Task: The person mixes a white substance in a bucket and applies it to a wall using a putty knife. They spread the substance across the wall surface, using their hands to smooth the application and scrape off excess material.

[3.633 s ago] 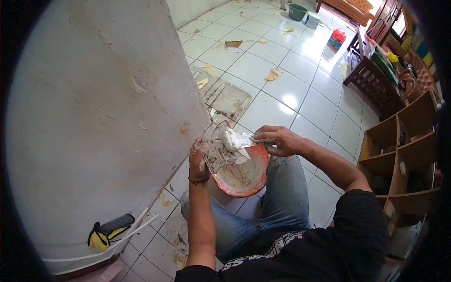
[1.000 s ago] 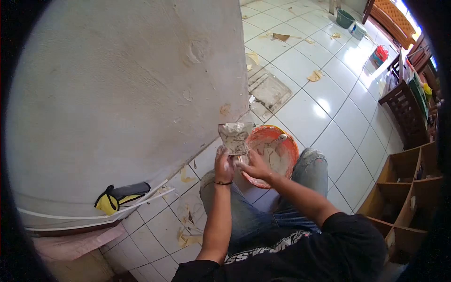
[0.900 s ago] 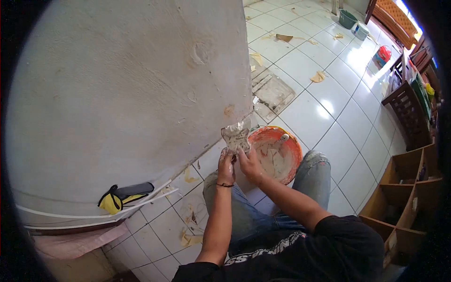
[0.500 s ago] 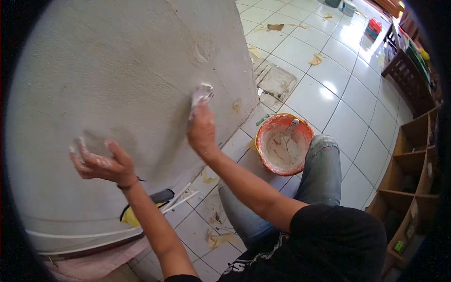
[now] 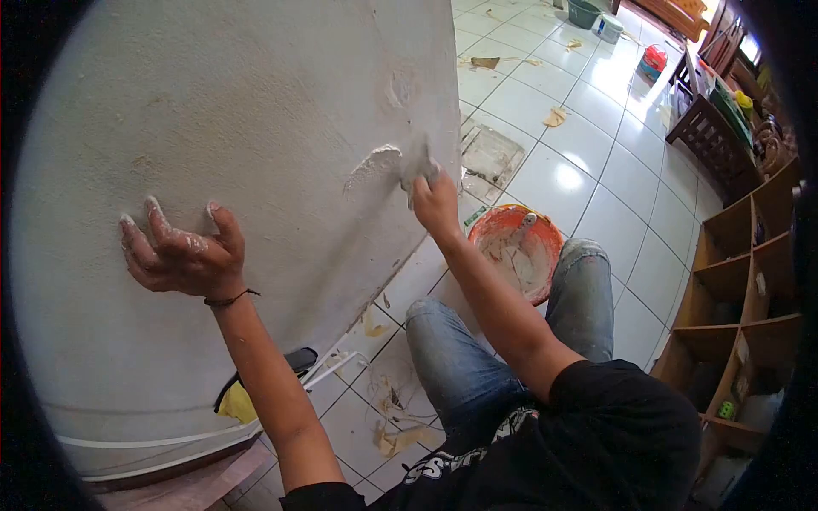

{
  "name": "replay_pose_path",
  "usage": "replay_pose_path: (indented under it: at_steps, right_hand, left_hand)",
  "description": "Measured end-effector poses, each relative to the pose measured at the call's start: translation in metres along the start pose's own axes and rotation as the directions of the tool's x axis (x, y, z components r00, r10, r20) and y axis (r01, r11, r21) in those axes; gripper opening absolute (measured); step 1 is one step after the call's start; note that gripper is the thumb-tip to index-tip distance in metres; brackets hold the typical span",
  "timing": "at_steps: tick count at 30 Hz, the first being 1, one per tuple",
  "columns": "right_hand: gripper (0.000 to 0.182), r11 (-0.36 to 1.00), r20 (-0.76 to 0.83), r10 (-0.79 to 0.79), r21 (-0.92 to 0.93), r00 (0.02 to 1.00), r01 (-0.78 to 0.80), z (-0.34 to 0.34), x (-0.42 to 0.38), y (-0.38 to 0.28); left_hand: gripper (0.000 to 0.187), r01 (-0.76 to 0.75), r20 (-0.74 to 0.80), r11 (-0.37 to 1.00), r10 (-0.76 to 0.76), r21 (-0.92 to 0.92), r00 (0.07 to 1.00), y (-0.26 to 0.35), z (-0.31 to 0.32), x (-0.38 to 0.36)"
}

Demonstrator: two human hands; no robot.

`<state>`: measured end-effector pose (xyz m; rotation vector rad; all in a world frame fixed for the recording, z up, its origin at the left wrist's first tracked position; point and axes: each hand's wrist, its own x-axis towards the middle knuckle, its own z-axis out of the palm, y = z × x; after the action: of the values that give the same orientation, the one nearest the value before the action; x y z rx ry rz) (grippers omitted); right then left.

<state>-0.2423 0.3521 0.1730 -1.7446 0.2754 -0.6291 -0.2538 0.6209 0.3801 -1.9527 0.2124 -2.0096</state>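
My right hand (image 5: pixel 434 203) is closed round a putty knife (image 5: pixel 417 170), held near the right edge of the grey wall (image 5: pixel 256 119). Just left of the blade, a fresh smear of white filler (image 5: pixel 375 162) sits on the wall. My left hand (image 5: pixel 189 255), with white paste on its fingertips, is raised before the wall with fingers apart and curved, holding nothing. Near my knees stands an orange bucket (image 5: pixel 554 285) of white paste, with a handled tool (image 5: pixel 528 223) in it.
Wooden shelving (image 5: pixel 707 328) stands at the right. Scraps (image 5: pixel 396 439) litter the tiled floor (image 5: pixel 635 204). A yellow and black object (image 5: pixel 234 400) and white strips (image 5: pixel 332 370) lie by the wall's foot. Farther off are a dark tub (image 5: pixel 584 13) and a red container (image 5: pixel 653 60).
My right hand has moved right with the knife, uncovering the white smear. My left hand is slightly higher, its fingers still spread. The view has shifted a little.
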Motion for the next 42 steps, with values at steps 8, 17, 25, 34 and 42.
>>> replay_pose_path:
  at_steps: [8, 17, 25, 34, 42]
  right_hand:
    - [0.052, 0.886, 0.359, -0.245, -0.295, 0.9, 0.359, 0.049, -0.103, -0.039]
    - [0.055, 0.998, 0.173, 0.053, 0.007, 0.983, -0.055, 0.052, -0.128, 0.04]
    - [0.056, 0.977, 0.15, -0.171, -0.102, 0.974, 0.187, 0.083, -0.161, -0.019]
    - [0.018, 0.573, 0.282, 0.681, 0.369, 0.675, -0.732, 0.073, -0.071, 0.039]
    - [0.017, 0.468, 0.37, 0.571, 0.586, 0.732, -0.661, 0.051, -0.04, -0.078]
  left_hand:
    - [0.062, -0.015, -0.019, 1.0, 0.015, -0.009, 1.0, -0.002, 0.004, -0.001]
    - [0.065, -0.049, -0.028, 0.999, 0.049, 0.0, 0.998, -0.005, 0.005, -0.003]
    - [0.065, -0.087, -0.031, 0.996, 0.088, 0.016, 0.996, -0.003, 0.006, -0.002]
    - [0.064, -0.047, -0.026, 0.999, 0.047, 0.028, 0.999, 0.0, 0.003, 0.001]
    - [0.056, 0.021, 0.024, 0.999, -0.02, -0.028, 1.0, 0.005, -0.009, 0.006]
